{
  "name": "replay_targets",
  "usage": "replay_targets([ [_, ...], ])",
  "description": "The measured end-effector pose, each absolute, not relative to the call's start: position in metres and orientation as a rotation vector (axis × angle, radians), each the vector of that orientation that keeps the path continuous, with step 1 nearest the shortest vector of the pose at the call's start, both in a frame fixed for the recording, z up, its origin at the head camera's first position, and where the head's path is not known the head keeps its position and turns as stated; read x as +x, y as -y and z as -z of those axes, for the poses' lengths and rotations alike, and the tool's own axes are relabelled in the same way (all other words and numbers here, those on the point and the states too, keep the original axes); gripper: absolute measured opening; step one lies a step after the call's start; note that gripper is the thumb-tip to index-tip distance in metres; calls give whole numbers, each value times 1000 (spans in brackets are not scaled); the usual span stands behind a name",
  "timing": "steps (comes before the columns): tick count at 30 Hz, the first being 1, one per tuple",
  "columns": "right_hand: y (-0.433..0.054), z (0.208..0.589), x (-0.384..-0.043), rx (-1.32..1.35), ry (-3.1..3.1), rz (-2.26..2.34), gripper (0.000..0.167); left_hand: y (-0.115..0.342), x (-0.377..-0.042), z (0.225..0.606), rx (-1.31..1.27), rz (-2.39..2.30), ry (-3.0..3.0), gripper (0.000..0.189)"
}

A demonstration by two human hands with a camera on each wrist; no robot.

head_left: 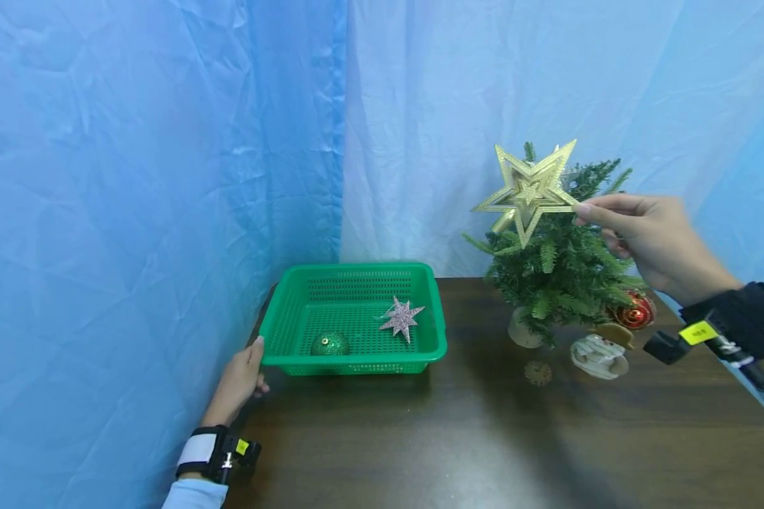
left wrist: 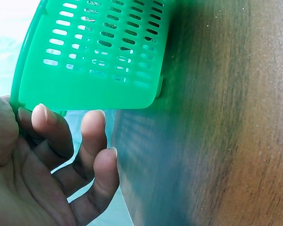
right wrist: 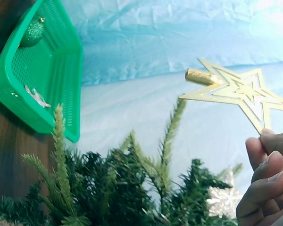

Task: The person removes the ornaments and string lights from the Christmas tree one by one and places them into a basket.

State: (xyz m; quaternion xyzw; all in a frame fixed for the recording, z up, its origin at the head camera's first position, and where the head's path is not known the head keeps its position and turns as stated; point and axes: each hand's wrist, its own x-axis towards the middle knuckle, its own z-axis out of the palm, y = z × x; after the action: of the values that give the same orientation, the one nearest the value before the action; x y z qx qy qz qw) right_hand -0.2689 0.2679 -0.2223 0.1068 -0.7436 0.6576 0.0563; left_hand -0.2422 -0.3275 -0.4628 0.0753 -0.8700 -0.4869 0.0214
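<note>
My right hand (head_left: 658,233) pinches one point of a gold star tree topper (head_left: 530,191) between thumb and fingers. The star is held up in front of the upper part of a small artificial Christmas tree (head_left: 560,265); its gold tube (right wrist: 202,76) shows in the right wrist view. At the near left corner of a green plastic basket (head_left: 353,360), my left hand (head_left: 238,378) grips the rim with the thumb on top, its other fingers bent beneath. Inside the basket lie a green glitter ball (head_left: 330,344) and a pink glitter star (head_left: 402,318).
On the dark wooden table (head_left: 382,438), the tree stands right of the basket. A red ball (head_left: 633,312), a white ornament (head_left: 598,357) and a small round brown ornament (head_left: 537,372) are low around it. A silvery snowflake (right wrist: 223,200) hangs among the branches. Blue cloth (head_left: 134,212) encloses the left and back.
</note>
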Motion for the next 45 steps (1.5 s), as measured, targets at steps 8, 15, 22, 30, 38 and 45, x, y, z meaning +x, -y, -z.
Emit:
replay_targets([
  [8,-254,228,-267,295,2447,-1788,29,327,-241,463,233,1502,2708,58],
  [15,-243,233,-266,302,2513,-1723,42,325,-244,462,230,1505,2705,59],
  [22,-233,241,-267,324,2559,-1695,48,322,-246,465,228,1494,2713,59],
  [30,-214,258,-271,372,2581,-1688,46,323,-246,465,219,1503,2705,57],
  [38,-194,269,-275,502,2591,-1720,38,321,-244,467,221,1508,2684,57],
  [45,-186,281,-277,533,2637,-1686,37,319,-243,464,221,1498,2699,58],
])
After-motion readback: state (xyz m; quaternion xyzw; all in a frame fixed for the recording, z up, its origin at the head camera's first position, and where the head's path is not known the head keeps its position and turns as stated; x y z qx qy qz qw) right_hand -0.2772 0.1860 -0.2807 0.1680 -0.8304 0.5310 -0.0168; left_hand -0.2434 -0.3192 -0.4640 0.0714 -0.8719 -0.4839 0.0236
